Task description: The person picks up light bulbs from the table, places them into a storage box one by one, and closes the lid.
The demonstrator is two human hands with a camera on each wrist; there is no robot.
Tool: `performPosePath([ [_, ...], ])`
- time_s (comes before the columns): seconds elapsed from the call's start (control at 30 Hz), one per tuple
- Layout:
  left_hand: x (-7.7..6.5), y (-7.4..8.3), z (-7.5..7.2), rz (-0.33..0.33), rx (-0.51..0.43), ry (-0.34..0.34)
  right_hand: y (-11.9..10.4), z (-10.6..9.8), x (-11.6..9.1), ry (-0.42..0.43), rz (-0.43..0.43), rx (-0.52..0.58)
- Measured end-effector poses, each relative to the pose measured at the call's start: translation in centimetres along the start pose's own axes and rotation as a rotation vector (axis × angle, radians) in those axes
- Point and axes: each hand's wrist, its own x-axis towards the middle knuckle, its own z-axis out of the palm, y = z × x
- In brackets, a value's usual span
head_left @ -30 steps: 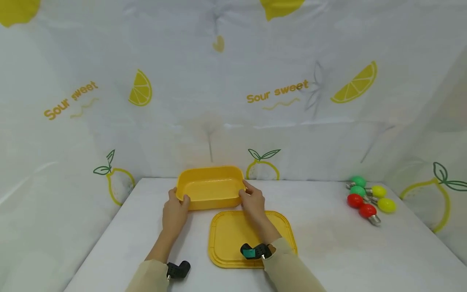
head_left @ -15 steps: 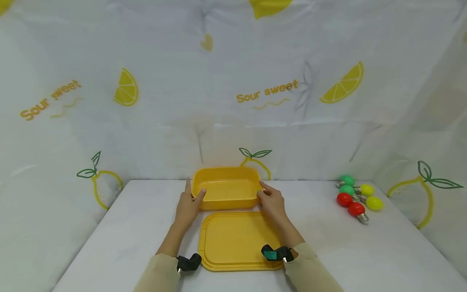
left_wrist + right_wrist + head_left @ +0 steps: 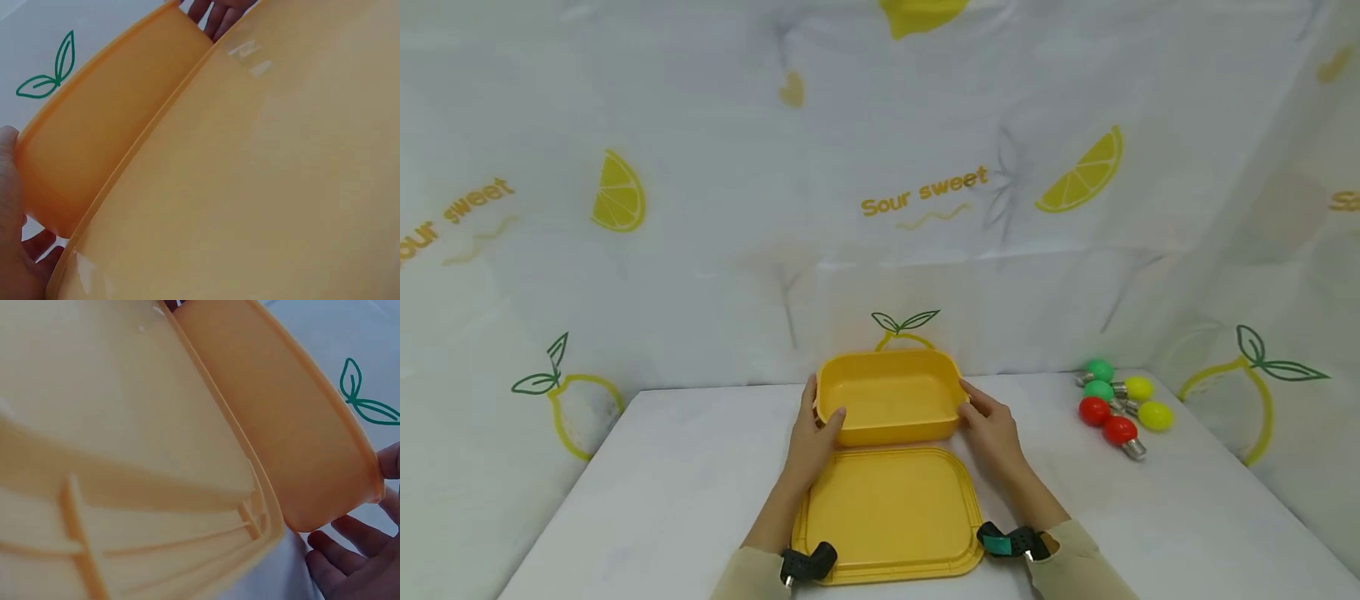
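In the head view, we see a yellow tub (image 3: 895, 432) a little below the centre of the frame, its open top facing us. Our left hand (image 3: 809, 439) grasps its left end, thumb near the front corner; our right hand (image 3: 992, 427) grasps the opposite end. Just below it in the frame lies a flat yellow lid (image 3: 891, 512), on the white table (image 3: 700, 483), between our forearms. We cannot quite tell whether the tub's base touches the table, as that edge is poorly shown. At the right of the frame we have a cluster of small bulbs: two green (image 3: 1099, 392), two yellow (image 3: 1155, 416) and two red (image 3: 1093, 411), with silvery bases.
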Motion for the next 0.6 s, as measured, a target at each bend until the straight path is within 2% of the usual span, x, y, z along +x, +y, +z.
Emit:
performPosePath([
  [0.13, -0.4, -0.2, 0.2, 0.002, 0.097, 0.02, 1.4, 0.1, -0.4, -0.04, -0.04, 0.039],
  [0.23, -0.5, -0.1, 0.2, 0.014, 0.135, 0.02, 2.0, 0.1, -0.5, -0.025, -0.055, 0.017],
  [0.33, -0.6, -0.2, -0.1, 0.012, 0.132, 0.033, 2.4, 0.0, -0.6, 0.028, -0.081, -0.02],
  [0.43, -0.8, -0.4, -0.5, -0.008, 0.122, 0.033, 2.9, -0.3, -0.6, 0.13, -0.107, -0.07],
  [0.6, -0.7, -0.3, -0.2, -0.01, 0.082, -0.005, 4.3, -2.8, -1.1, 0.377, -0.15, -0.184],
])
